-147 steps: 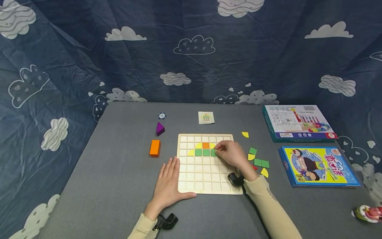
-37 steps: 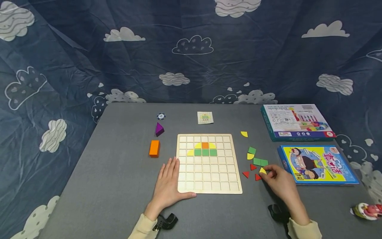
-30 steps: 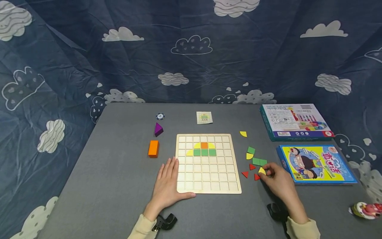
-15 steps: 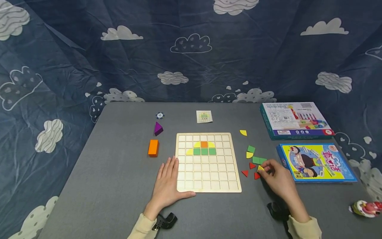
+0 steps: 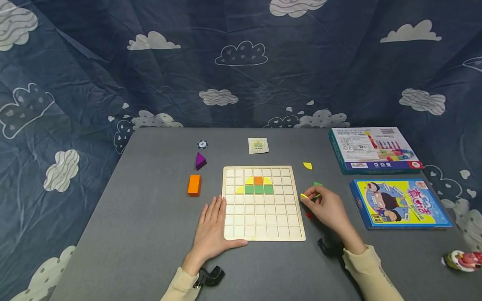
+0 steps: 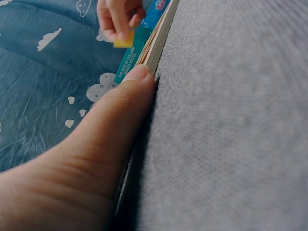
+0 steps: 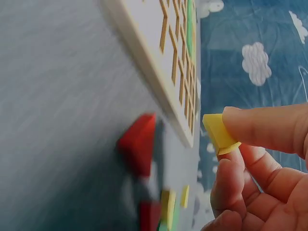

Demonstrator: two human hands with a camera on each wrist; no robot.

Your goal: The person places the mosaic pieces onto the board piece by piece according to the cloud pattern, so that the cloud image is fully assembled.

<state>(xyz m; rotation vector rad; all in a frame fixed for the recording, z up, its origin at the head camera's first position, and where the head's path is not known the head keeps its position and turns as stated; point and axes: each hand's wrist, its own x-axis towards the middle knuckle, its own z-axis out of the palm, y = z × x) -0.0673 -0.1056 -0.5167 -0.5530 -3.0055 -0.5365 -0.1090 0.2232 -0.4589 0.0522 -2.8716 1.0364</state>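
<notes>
Between thumb and fingertips, my right hand (image 5: 326,209) pinches a yellow quarter-circle tile (image 7: 220,133), held up just off the right edge of the wooden grid board (image 5: 263,230). My left hand (image 5: 211,230) lies flat with straight fingers along the board's left edge, its thumb (image 6: 118,113) against the near edge. Set in the board are three green square tiles (image 5: 258,189) in a row, a yellow quarter-circle (image 5: 239,190) at their left, and above them an orange square tile (image 5: 257,180) between two yellow pieces. Red triangle tiles (image 7: 139,144) lie beside the board, partly hidden by my right hand.
A pattern card (image 5: 258,145) lies behind the board. To the left are a poker chip (image 5: 202,144), a purple prism (image 5: 201,161) and an orange block (image 5: 194,185). At right are a loose yellow tile (image 5: 308,166), two boxes (image 5: 376,150) and a figurine (image 5: 463,261).
A green tile now sits at the right of the green row. My right hand has picked up a yellow quarter-circle tile from the loose pieces and moved it left toward the board. My left hand stays put.
</notes>
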